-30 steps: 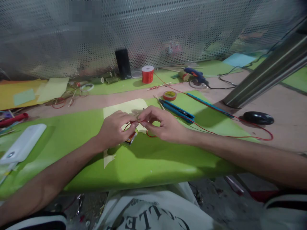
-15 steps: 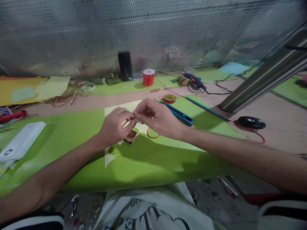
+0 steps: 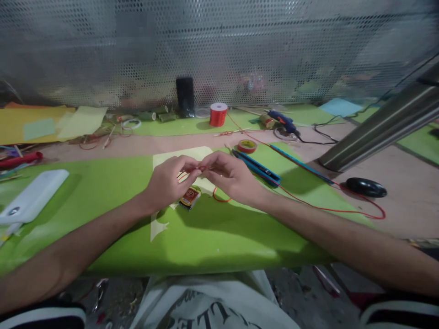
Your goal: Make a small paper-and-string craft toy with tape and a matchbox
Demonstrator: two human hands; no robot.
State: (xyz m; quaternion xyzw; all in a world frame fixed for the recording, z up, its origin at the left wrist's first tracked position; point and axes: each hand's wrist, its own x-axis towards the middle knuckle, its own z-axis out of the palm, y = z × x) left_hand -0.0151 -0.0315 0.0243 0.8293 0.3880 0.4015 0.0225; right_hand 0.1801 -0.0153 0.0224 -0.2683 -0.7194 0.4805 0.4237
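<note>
Fingertips of my left hand and my right hand meet above the table, both pinched on a thin red cord. Exactly how the cord lies between the fingers is too small to tell. A loop of it hangs below my right hand, and the cord runs on along the table to the right. Under my hands lies a small matchbox-like box with a red and yellow label. Beneath it is a cut sheet of pale yellow paper.
Right of my hands lie a blue utility knife, a tape roll and a black computer mouse. Behind stand a red cord spool, a phone and a glue gun. A metal post rises at right; a white power bank lies left.
My hands stay pinched together on the cord, with the fingers shifted slightly. The view has moved a little, and more of the red cord shows along the right of the table.
</note>
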